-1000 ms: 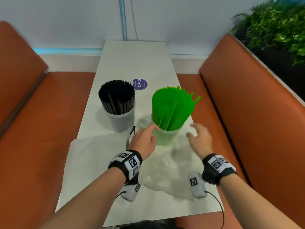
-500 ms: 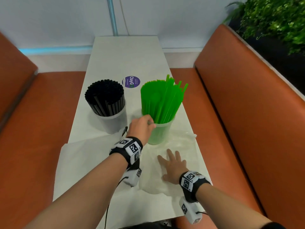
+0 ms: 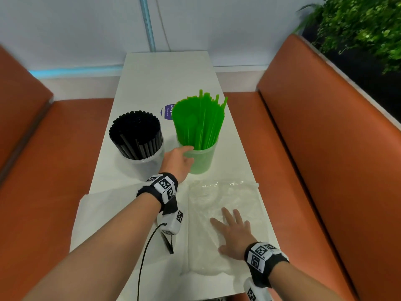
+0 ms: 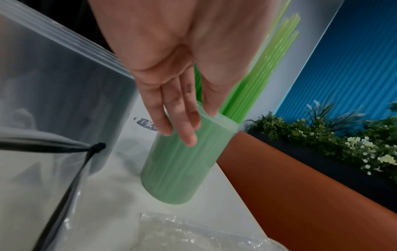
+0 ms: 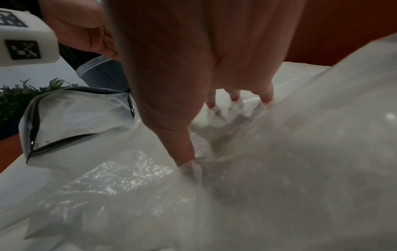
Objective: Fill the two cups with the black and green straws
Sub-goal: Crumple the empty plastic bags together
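Two cups stand side by side in the middle of the white table [image 3: 167,72]. The left clear cup [image 3: 152,162] is packed with black straws [image 3: 135,131]. The right cup [image 3: 202,162] holds green straws [image 3: 198,122] that fan up and slightly right. My left hand [image 3: 184,154] is at the green cup's left side. In the left wrist view the left hand [image 4: 189,122] has straight fingers [image 4: 187,134] lying on the cup's wall [image 4: 176,169] and the thumb at its rim. My right hand [image 3: 232,227] lies flat, fingers spread, on a clear plastic bag [image 3: 225,196].
A white zip bag [image 3: 121,213] with a black zipper lies at the near left, its mouth open [image 5: 75,115]. A purple sticker [image 3: 166,111] shows behind the cups. Orange benches [image 3: 325,148] flank the narrow table. Plants [image 3: 358,29] stand at the far right.
My right hand has come back from beside the green cup and lies flat on the clear bag. The green straws now stand more upright. The left hand stays at the cup.
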### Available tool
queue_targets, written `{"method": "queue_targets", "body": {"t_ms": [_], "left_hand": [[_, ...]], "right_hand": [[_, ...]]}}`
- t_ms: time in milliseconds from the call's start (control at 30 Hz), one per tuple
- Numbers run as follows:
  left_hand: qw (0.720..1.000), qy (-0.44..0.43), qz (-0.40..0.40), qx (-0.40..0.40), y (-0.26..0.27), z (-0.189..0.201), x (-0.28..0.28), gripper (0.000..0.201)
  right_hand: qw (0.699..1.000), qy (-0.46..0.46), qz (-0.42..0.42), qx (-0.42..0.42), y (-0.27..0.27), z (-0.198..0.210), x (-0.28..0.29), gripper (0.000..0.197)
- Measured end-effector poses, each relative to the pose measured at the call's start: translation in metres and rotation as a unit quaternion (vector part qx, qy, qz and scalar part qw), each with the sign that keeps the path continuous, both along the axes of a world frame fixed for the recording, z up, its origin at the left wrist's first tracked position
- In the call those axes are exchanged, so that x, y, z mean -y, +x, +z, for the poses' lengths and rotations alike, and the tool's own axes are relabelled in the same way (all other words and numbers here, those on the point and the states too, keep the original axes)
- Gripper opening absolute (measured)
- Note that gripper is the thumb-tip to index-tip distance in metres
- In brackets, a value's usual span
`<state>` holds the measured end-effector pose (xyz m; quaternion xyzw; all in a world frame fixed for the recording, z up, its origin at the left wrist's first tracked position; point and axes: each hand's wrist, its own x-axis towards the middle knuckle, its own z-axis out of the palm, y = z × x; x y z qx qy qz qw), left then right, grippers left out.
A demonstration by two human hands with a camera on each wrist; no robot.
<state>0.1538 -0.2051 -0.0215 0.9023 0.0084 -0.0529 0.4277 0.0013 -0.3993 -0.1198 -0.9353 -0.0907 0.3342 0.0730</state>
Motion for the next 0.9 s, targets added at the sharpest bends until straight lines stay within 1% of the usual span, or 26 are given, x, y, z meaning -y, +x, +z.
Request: {"method": "queue_targets", "body": {"t_ms": [33, 100, 167, 233, 267, 300, 333, 367, 467, 500, 533, 567, 600, 633, 667, 733, 800, 867, 900], "left_hand": [[1.0, -0.017, -0.005, -0.007, -0.005, 0.0, -0.006, 0.037], [0.999, -0.038, -0.016, -0.03, -0.015, 0.001, -0.022, 0.032], [0.997, -0.048, -0.02, -0.051, -0.027, 0.002, -0.041, 0.024], [0.996, -0.058, -0.002, -0.069, -0.039, 0.0, -0.061, 0.024], [0.995, -0.063, 0.014, -0.074, -0.044, 0.0, -0.069, 0.025], [0.995, -0.067, 0.027, -0.075, -0.049, -0.001, -0.077, 0.025], [0.994, -0.068, 0.036, -0.075, -0.053, -0.001, -0.083, 0.024], [0.994, -0.066, 0.039, -0.075, -0.057, -0.001, -0.088, 0.024], [0.994, -0.069, 0.044, -0.072, -0.068, 0.0, -0.101, 0.025], [0.994, -0.071, 0.051, -0.071, -0.071, 0.0, -0.105, 0.027], [0.993, -0.071, 0.059, -0.068, -0.075, 0.0, -0.11, 0.028], [0.993, -0.069, 0.067, -0.063, -0.078, -0.001, -0.114, 0.028], [0.994, -0.061, 0.075, -0.057, -0.082, -0.002, -0.119, 0.027], [0.994, -0.048, 0.081, -0.05, -0.085, -0.004, -0.124, 0.026], [0.995, -0.028, 0.083, -0.045, -0.088, -0.006, -0.129, 0.026], [0.995, 0.011, 0.087, -0.053, -0.092, -0.012, -0.141, 0.031], [0.993, 0.03, 0.085, -0.08, -0.095, -0.017, -0.149, 0.039], [0.991, 0.06, 0.07, -0.096, -0.098, -0.021, -0.153, 0.047], [0.991, 0.072, 0.068, -0.095, -0.098, -0.023, -0.155, 0.05]], "right_hand": [[1.0, 0.005, -0.004, 0.0, 0.001, 0.001, 0.0, 0.085], [1.0, 0.018, -0.017, 0.006, 0.001, 0.004, -0.002, 0.081], [0.996, 0.05, -0.035, 0.065, 0.001, 0.009, -0.006, 0.072], [0.98, 0.128, -0.044, 0.146, 0.005, 0.017, -0.018, 0.058], [0.971, 0.173, -0.043, 0.162, 0.009, 0.023, -0.027, 0.051], [0.966, 0.209, -0.039, 0.149, 0.013, 0.03, -0.039, 0.044], [0.966, 0.231, -0.033, 0.113, 0.016, 0.037, -0.052, 0.041], [0.968, 0.241, -0.022, 0.067, 0.019, 0.042, -0.065, 0.043], [0.972, 0.232, -0.001, -0.048, 0.02, 0.047, -0.098, 0.063], [0.969, 0.232, -0.006, -0.084, 0.018, 0.046, -0.106, 0.066], [0.964, 0.241, -0.017, -0.115, 0.015, 0.044, -0.112, 0.064], [0.956, 0.256, -0.032, -0.136, 0.012, 0.042, -0.117, 0.055], [0.95, 0.277, -0.049, -0.137, 0.01, 0.039, -0.121, 0.04], [0.946, 0.292, -0.07, -0.121, 0.009, 0.039, -0.124, 0.019], [0.94, 0.31, -0.097, -0.104, 0.008, 0.039, -0.125, 0.003], [0.928, 0.329, -0.154, -0.083, 0.011, 0.042, -0.126, 0.014], [0.914, 0.35, -0.193, -0.066, 0.017, 0.051, -0.124, 0.019], [0.914, 0.363, -0.181, 0.003, 0.022, 0.063, -0.117, 0.023], [0.919, 0.359, -0.158, 0.047, 0.024, 0.072, -0.112, 0.022]]}}
